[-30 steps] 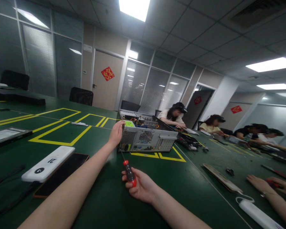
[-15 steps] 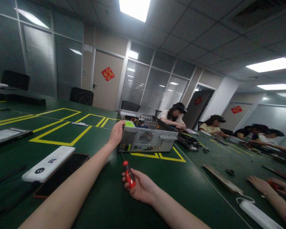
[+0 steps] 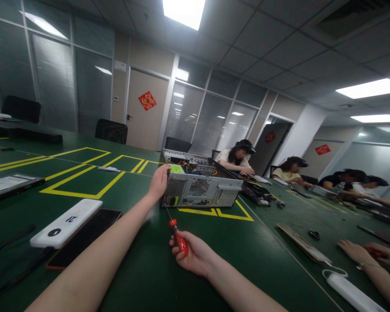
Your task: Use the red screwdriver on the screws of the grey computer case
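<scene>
An opened desktop computer case point(image 3: 211, 197) lies on its side on the green table, its grey rear panel toward me. My left hand point(image 3: 158, 184) is closed on the case's top left corner, beside a power supply with a bright green label point(image 3: 176, 169). Lower down, my right hand point(image 3: 190, 253) grips a red and black screwdriver point(image 3: 181, 243) by its handle. The shaft slants up and left, and its tip is at the lower left corner of the rear panel. Whether the tip sits in a screw is too small to tell.
Left of my arm lie a white power bank point(image 3: 66, 223), a dark phone point(image 3: 84, 238) and a hard drive point(image 3: 9, 186). Dark parts point(image 3: 258, 193) lie right of the case. A co-worker's hands point(image 3: 354, 251) are at the right edge; several people sit farther back.
My right hand and the screwdriver handle have shifted slightly right and down, the tip staying near the case's corner. My left hand and the case have not moved.
</scene>
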Demonstrator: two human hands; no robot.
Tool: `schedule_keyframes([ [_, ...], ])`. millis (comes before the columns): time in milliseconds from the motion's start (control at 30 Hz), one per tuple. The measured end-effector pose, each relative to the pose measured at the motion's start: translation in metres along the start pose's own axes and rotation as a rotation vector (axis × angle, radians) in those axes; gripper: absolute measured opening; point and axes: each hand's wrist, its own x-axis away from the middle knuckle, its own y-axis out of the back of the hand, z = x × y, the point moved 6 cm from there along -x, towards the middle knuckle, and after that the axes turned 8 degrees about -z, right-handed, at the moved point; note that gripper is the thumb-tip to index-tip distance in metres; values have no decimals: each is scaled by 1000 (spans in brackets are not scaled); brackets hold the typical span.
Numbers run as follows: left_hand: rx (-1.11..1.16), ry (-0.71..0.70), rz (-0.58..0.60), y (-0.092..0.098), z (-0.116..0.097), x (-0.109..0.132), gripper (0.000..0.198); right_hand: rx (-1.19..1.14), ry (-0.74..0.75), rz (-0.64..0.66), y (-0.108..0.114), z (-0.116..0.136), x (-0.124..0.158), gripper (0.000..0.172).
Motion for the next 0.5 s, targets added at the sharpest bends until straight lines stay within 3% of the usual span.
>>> schedule_keyframes([
  [300, 3, -1, -2, 0, 0, 0, 38, 36, -13, 32, -2, 0, 1, 35],
  [500, 7, -1, -5, -1, 1, 0, 39, 47, 51, 22, -1, 3, 2, 26],
])
